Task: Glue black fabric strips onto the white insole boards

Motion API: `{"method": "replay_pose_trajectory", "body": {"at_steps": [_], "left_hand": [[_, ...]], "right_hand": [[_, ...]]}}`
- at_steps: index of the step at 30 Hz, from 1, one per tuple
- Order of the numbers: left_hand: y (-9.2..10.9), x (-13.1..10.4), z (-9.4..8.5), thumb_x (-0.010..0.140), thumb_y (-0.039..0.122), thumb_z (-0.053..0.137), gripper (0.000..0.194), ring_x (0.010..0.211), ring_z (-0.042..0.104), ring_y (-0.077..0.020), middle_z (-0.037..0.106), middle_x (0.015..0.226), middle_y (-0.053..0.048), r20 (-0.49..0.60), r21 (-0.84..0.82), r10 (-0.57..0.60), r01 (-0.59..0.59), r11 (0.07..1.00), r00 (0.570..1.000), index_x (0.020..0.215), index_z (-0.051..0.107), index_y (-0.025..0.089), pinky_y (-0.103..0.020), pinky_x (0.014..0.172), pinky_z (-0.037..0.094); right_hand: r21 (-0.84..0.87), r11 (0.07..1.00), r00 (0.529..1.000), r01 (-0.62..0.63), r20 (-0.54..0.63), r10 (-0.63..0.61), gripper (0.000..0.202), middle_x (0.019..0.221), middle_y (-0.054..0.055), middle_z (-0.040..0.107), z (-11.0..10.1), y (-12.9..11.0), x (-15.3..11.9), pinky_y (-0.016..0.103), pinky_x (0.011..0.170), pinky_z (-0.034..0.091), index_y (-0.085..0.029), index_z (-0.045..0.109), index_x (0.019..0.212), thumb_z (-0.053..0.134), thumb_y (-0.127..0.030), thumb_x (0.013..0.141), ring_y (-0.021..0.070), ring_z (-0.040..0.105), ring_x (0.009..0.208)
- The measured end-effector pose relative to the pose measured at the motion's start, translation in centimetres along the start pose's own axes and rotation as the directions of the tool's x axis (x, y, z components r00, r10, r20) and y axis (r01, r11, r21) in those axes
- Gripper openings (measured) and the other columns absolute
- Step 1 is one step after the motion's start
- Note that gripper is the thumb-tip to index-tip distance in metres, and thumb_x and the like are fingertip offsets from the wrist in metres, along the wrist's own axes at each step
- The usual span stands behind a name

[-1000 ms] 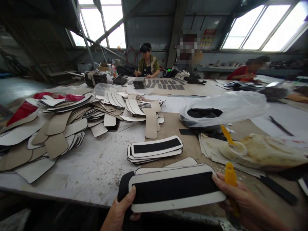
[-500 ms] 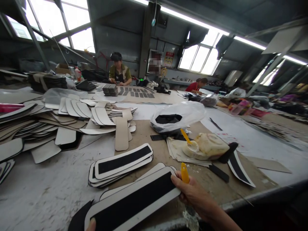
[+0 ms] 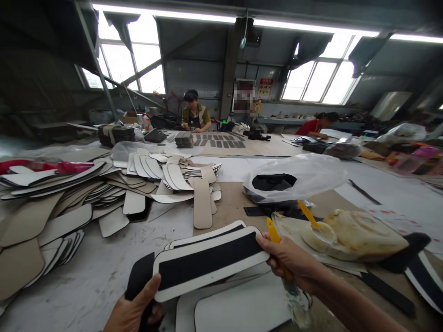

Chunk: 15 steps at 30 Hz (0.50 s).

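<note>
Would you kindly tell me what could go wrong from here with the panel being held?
The right hand grips the panel together with a brush coated in whitish paste, which might smear the panel or drip onto the white piece below. The left hand holds both the panel and a black piece, so one might slip.

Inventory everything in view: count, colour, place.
Held panel: 1, white/black, foreground
Similar panels: several, white/black, behind it
Plain panels: many, white/beige, left, foreground
Black material: 1, black, left hand
Brush: 1, yellow-handled, right hand
Plastic bag: 1, translucent, mid-table
Container: 1, yellowish, right
Tool handle: 1, yellow, at container
Grey pieces: many, grey, far table
Co-workers: 2, green and red tops, back
Windows: 2 large, white, back
Clutter: uncountable, mixed, far
Left hand: 1, bare, panel's left
Right hand: 1, bare, panel's right
</note>
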<state>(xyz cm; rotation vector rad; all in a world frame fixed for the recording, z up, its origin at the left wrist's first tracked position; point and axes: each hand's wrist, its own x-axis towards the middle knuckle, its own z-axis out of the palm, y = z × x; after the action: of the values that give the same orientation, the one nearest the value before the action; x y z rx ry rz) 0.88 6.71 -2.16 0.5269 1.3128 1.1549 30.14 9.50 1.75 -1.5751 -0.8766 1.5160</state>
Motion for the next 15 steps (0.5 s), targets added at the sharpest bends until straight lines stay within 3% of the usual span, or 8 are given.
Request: {"method": "replay_pose_trajectory", "body": {"at_steps": [6, 10, 15], "left_hand": [[1.4, 1.7, 0.0, 0.052, 0.048, 0.076, 0.051, 0.051, 0.036, -0.0068, 0.042, 0.060, 0.002, 0.025, 0.111, 0.009, -0.012, 0.994, 1.000, 0.073, 0.044, 0.013, -0.020, 0.045, 0.030], [1.4, 2.5, 0.3, 0.056, 0.044, 0.074, 0.047, 0.055, 0.034, -0.0068, 0.041, 0.064, 0.002, 0.063, 0.162, 0.094, -0.103, 0.981, 0.994, 0.075, 0.046, 0.012, -0.020, 0.049, 0.030], [1.1, 2.8, 0.6, 0.060, 0.052, 0.069, 0.049, 0.053, 0.029, -0.0060, 0.038, 0.058, 0.002, 0.012, 0.261, 0.122, -0.121, 0.958, 0.992, 0.074, 0.047, 0.010, -0.020, 0.049, 0.026]], "right_hand": [[-0.287, 0.957, 0.998, 0.049, 0.054, -0.035, 0.046, 0.054, -0.007, 0.033, -0.4, -1.7, 2.3, 0.014, 0.038, 0.018, -0.017, 0.034, 0.078, 0.062, -0.053, 0.071, 0.0023, 0.028, 0.043], [-0.549, 0.819, 0.986, 0.164, 0.104, -0.127, 0.040, 0.051, -0.006, 0.032, -0.9, -2.5, 3.5, 0.016, 0.041, 0.020, -0.016, 0.034, 0.072, 0.057, -0.048, 0.075, 0.0034, 0.029, 0.044], [-0.687, 0.685, 0.968, 0.244, 0.133, -0.212, 0.032, 0.056, -0.003, 0.039, -1.0, -2.3, 4.5, 0.020, 0.046, 0.027, -0.015, 0.042, 0.070, 0.051, -0.046, 0.077, 0.0068, 0.034, 0.049]]}}
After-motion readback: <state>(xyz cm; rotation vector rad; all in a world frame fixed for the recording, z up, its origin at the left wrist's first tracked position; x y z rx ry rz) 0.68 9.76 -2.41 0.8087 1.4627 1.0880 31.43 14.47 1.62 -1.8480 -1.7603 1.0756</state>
